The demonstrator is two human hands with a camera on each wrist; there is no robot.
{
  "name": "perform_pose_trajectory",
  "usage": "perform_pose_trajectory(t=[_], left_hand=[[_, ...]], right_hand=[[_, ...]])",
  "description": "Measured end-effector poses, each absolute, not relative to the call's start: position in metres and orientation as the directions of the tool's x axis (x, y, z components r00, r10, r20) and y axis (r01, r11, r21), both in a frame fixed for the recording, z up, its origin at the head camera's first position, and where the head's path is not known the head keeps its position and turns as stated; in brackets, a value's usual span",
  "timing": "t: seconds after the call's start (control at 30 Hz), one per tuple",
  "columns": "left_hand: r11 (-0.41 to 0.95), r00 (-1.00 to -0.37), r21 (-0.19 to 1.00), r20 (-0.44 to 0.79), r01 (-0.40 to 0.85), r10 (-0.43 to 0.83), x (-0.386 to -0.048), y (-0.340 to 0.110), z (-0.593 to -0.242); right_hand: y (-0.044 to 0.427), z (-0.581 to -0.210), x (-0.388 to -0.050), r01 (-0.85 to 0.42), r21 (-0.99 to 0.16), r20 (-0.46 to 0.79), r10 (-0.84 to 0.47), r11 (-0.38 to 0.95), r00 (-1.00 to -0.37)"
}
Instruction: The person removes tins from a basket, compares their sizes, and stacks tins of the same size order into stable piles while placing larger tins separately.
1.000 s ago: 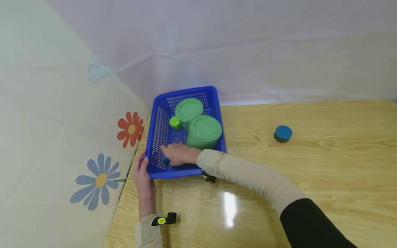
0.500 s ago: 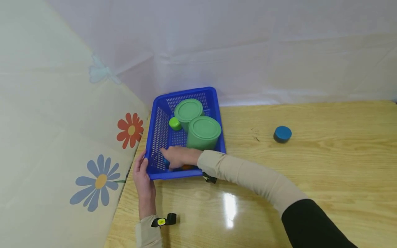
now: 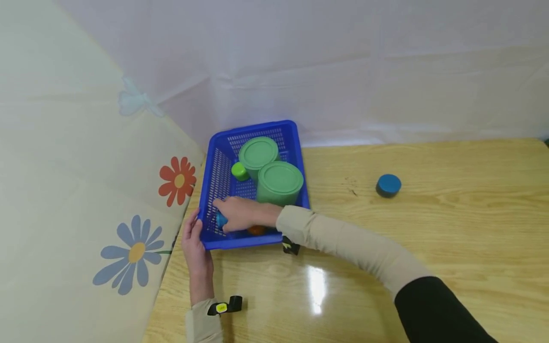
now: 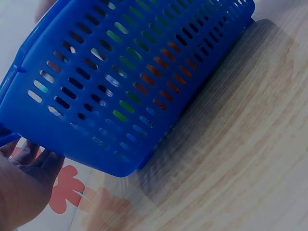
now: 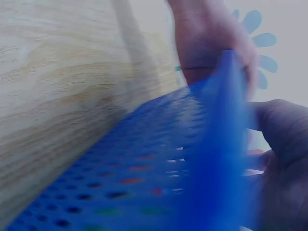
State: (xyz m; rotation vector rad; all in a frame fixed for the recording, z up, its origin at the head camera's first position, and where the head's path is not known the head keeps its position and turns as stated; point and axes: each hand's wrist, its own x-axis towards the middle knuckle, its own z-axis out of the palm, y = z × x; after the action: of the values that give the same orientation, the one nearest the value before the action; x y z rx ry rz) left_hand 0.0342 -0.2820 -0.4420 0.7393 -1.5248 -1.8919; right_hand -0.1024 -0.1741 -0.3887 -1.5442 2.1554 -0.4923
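Observation:
A blue plastic basket (image 3: 253, 242) with slotted walls stands on the table. My left hand (image 3: 197, 250) holds its near left corner from outside, fingers along the left wall. Down inside the basket, my right hand (image 3: 242, 213) grips a small blue thing (image 3: 221, 220), mostly covered by the hand, so its kind is not clear. Beside that hand stand two green lidded canisters (image 3: 280, 178), one behind the other. An orange object (image 3: 256, 230) peeks out below the right wrist. Against the far canister sits a small bright green round thing (image 3: 240, 171).
A round blue lid-like piece (image 3: 388, 185) lies on the wooden table (image 3: 429, 247) to the right of the basket. A pale sheet (image 3: 334, 95) hangs behind, and a flower-printed sheet (image 3: 55, 190) borders the left side.
My right hand has shifted slightly left inside the basket, and more of the small blue thing and the orange object shows. My left hand stays at the basket's corner.

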Motion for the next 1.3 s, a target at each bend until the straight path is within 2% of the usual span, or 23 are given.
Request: perform_pose_trajectory(t=[0.2,0.47,0.8,1.03,1.3], left_hand=[[-0.170,-0.668,0.982,-0.072,0.083,-0.741,0.034,-0.282,-0.441],[-0.166,-0.670,0.983,-0.076,0.072,-0.738,0.037,-0.285,-0.443],[-0.195,-0.665,0.971,-0.053,0.140,-0.745,0.035,-0.286,-0.443],[-0.183,-0.669,0.974,-0.050,0.130,-0.742,0.032,-0.288,-0.447],[-0.194,-0.669,0.973,-0.063,0.124,-0.741,0.031,-0.288,-0.448]], right_hand=[[-0.158,-0.363,-0.111,-0.719,-0.632,-0.102,-0.951,0.288,-0.291],[-0.123,-0.331,-0.121,-0.593,-0.795,0.068,-0.951,0.131,-0.301],[-0.052,-0.286,-0.151,-0.434,-0.901,0.237,-0.849,-0.009,-0.473],[-0.013,-0.277,-0.179,-0.377,-0.926,0.262,-0.768,-0.030,-0.584],[0.020,-0.279,-0.197,-0.367,-0.926,0.325,-0.686,-0.090,-0.651]])
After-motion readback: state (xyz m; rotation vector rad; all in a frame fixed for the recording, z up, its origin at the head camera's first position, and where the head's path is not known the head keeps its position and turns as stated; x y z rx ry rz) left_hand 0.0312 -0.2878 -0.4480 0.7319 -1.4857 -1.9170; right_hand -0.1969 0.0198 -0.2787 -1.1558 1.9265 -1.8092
